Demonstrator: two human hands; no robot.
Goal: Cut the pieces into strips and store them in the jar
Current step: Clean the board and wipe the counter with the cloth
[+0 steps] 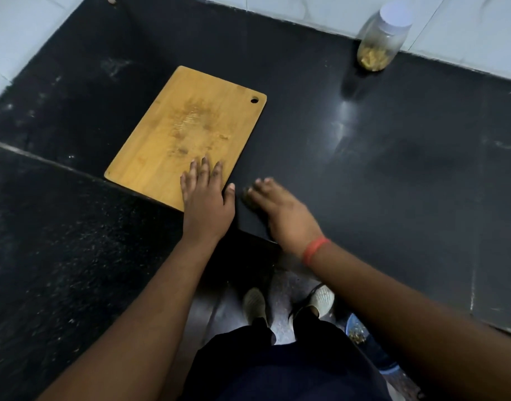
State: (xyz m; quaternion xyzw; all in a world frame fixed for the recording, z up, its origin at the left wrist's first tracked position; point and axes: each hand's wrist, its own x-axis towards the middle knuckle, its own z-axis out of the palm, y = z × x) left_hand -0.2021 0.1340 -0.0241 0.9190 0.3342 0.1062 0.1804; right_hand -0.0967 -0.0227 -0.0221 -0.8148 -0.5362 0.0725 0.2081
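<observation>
Resting flat on the cutting board's (187,131) near corner, the left hand (206,198) is lying with fingers spread; the right hand (280,211) is sitting loosely open on the counter (393,169). The jar (378,39), strips inside, is standing well apart by the wall.

Black stone counter (393,169) filling most of frame; white tiled wall (465,30) running along top; pale shoes (254,303) showing bottom centre; blue container (355,331), possibly bin, sitting lower right.

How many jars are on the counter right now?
1. The jar stands at the counter's far right, against the wall, lid on, with cut pieces inside. None other shows.
</observation>
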